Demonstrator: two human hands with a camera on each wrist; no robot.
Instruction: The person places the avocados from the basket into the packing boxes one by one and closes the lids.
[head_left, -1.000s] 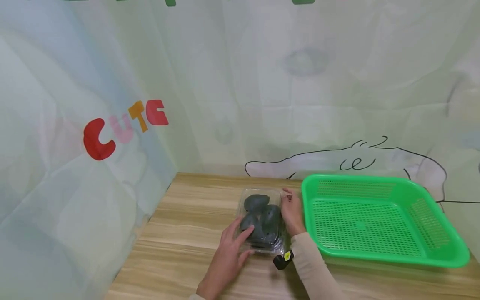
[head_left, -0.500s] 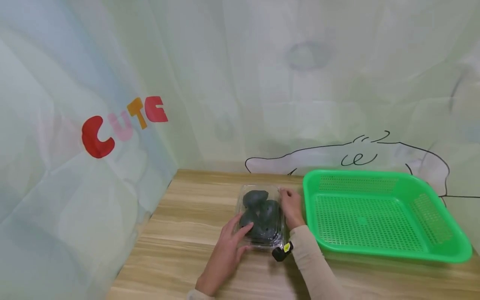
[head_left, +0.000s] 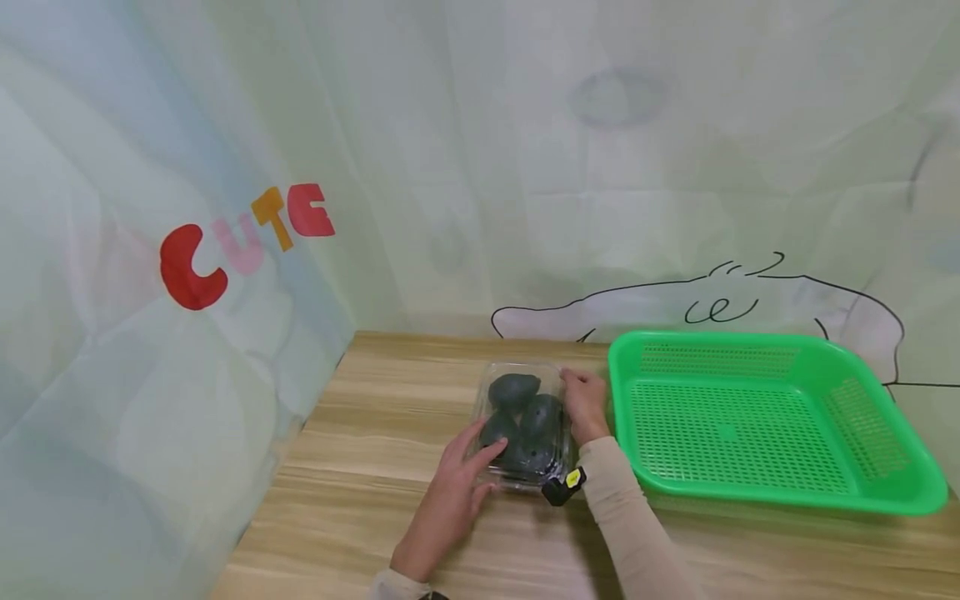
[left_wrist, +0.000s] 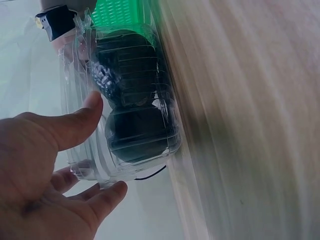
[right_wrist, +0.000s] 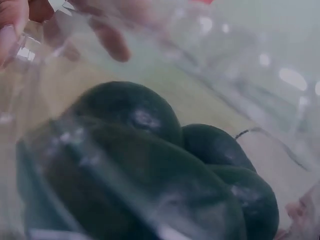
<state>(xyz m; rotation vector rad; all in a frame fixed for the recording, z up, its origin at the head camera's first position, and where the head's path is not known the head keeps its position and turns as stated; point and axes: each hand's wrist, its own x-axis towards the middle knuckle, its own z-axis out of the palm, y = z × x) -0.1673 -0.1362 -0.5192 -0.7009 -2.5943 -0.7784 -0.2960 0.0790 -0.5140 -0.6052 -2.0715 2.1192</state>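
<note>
A clear plastic clamshell box (head_left: 517, 367) stands on the wooden table, holding several dark green, avocado-like fruits (head_left: 515, 391). My left hand (head_left: 446, 512) grips its near left corner with the fingers spread: one fingertip lies on the lid, others touch the side. The left wrist view shows that hand (left_wrist: 50, 160) against the box's rim (left_wrist: 102, 160). At the far right corner, my right hand (head_left: 588, 402) has bent fingers pinching the box's edge. Through blurred plastic, the right wrist view shows the fruits (right_wrist: 150, 165) close up. Whether the lid is latched cannot be seen.
A green perforated plastic basket (head_left: 727, 496) stands just right of the right hand. A printed cloth wall (head_left: 450, 208) closes off the back and left of the table (head_left: 375, 425). A black device with a yellow label (head_left: 562, 486) sits at the right wrist.
The head view has tilted slightly down, so everything sits higher in the frame. My right fingers have drawn in closer at the box's far right corner. The left hand keeps its place.
</note>
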